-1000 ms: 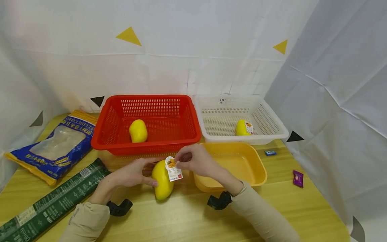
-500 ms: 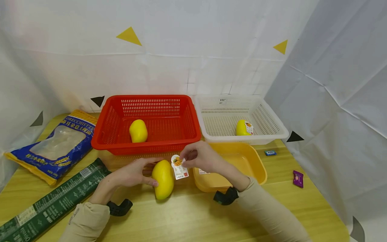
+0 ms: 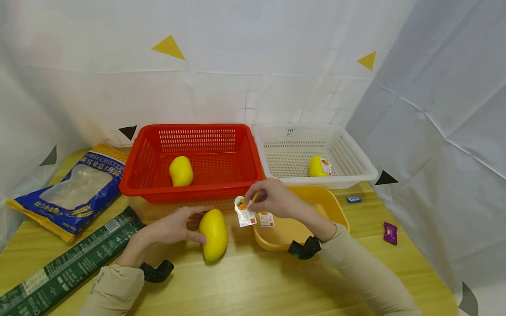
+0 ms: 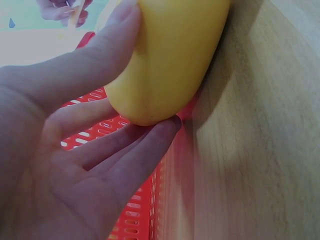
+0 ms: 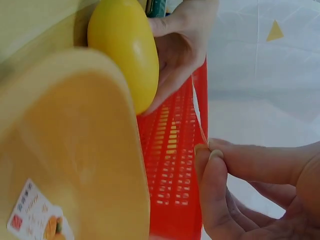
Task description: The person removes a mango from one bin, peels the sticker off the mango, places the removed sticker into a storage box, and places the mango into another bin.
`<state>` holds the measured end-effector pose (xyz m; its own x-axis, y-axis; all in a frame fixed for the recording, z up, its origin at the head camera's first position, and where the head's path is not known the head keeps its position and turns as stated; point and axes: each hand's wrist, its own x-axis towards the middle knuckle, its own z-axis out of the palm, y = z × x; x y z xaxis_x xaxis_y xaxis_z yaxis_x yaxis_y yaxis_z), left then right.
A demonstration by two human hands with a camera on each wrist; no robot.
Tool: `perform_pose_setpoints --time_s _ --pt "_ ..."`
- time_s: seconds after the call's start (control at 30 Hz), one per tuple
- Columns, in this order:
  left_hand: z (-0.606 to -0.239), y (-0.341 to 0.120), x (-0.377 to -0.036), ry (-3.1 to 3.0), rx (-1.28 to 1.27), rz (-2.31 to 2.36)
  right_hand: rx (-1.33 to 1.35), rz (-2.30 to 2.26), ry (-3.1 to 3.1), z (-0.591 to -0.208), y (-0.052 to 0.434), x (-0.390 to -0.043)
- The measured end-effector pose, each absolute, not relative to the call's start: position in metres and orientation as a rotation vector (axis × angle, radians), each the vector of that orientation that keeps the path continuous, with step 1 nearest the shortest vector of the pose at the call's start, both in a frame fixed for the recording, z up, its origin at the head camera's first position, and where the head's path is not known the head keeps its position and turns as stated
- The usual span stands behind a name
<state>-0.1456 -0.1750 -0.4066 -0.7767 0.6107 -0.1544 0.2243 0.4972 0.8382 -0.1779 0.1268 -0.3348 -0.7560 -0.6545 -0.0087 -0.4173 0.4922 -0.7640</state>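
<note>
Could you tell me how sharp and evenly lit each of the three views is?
Head view: evenly lit and sharp, wide-angle bending at the edges, soft shadow under the mango. Left wrist view: dim and close, the left hand soft, the red basket blurred. Right wrist view: the right hand is near and soft, the white backdrop washed out, the yellow tub fairly clear.

A bare yellow mango [image 3: 213, 234] lies on the table; its peeled label [image 3: 244, 211] hangs pinched.

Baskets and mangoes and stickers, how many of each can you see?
Baskets: 3 (red, white, yellow)
Mangoes: 3 ()
Stickers: 3 ()
Total: 9
</note>
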Motion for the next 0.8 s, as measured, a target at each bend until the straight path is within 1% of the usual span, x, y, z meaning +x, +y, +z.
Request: perform_pose_setpoints --time_s 0.47,0.8 --pt "-0.407 -0.176 -0.145 2.311 0.668 1.186 -0.89 -0.904 2.484 -0.331 0.16 -0.202" --pt "-0.404 -0.175 -0.145 2.297 0.682 1.193 -0.896 -0.742 2.42 -0.335 0.179 -0.214"
